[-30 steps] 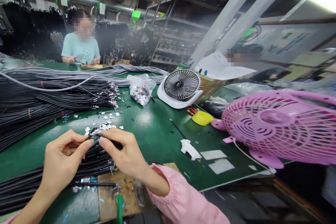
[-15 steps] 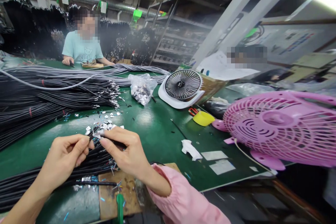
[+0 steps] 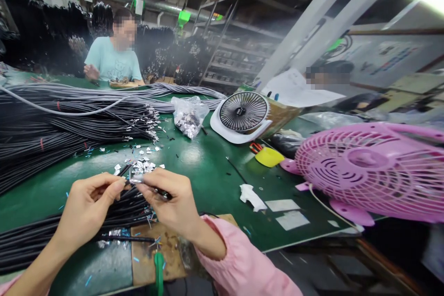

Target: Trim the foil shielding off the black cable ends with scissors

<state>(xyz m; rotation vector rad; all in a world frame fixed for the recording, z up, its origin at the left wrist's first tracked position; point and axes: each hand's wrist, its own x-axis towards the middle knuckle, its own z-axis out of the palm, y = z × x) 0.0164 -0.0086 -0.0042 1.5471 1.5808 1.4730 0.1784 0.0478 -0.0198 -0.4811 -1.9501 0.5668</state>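
Observation:
Thumb and fingers of my left hand (image 3: 92,203) pinch the end of a black cable, mostly hidden by the fingers. My right hand (image 3: 169,196) is closed on a slim tool (image 3: 163,193) with a dark body; its exact kind is unclear. A shiny silvery part (image 3: 138,178) shows at the right fingertips, touching or very near the cable end. Behind the fingertips lies a pile of crumpled silver foil bits (image 3: 144,165). Below both hands runs a bundle of black cables (image 3: 38,236) with stripped, coloured wire ends.
Black and grey cable bundles (image 3: 79,122) cover the left of the green table (image 3: 208,180). Beyond the hands are a plastic bag (image 3: 189,118), a white fan (image 3: 239,115) and a large pink fan (image 3: 367,166). A green-handled tool (image 3: 158,273) lies in front. A person (image 3: 114,60) sits opposite.
Both hands stay close together, and my right hand has turned slightly, showing more of the dark tool. The person opposite has raised a hand and turned their head.

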